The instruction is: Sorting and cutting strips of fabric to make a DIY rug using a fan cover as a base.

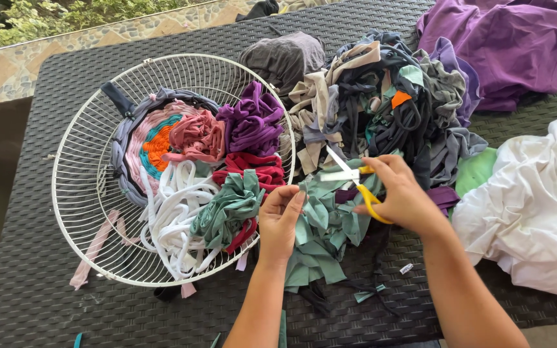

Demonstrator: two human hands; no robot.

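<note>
Head view is looking down on a dark woven table [46, 283]. One small white tag [406, 268] is lying near the right forearm, on the table; its print is too small to tell.

Right hand [402, 193] is gripping one pair of scissors [356, 177], fingers curled through the yellow handles, blades parted and pointing left-far. Left hand [280, 218] is pinching a green strip [305, 212] between thumb and fingers, just left of the blades. That strip is running into a green scrap pile [320, 248] lying near-centre between both wrists.

One white wire frame [82, 148], round, is sitting left, holding one round woven mat [153, 145] plus bundles: one purple [253, 122], one red [256, 169], one pink [195, 136], one white [172, 216], one green [227, 209].

Far centre, a mixed scrap heap [381, 96] is piling up. Purple cloth [504, 45] is lying far right, white cloth [536, 206] near right.
</note>
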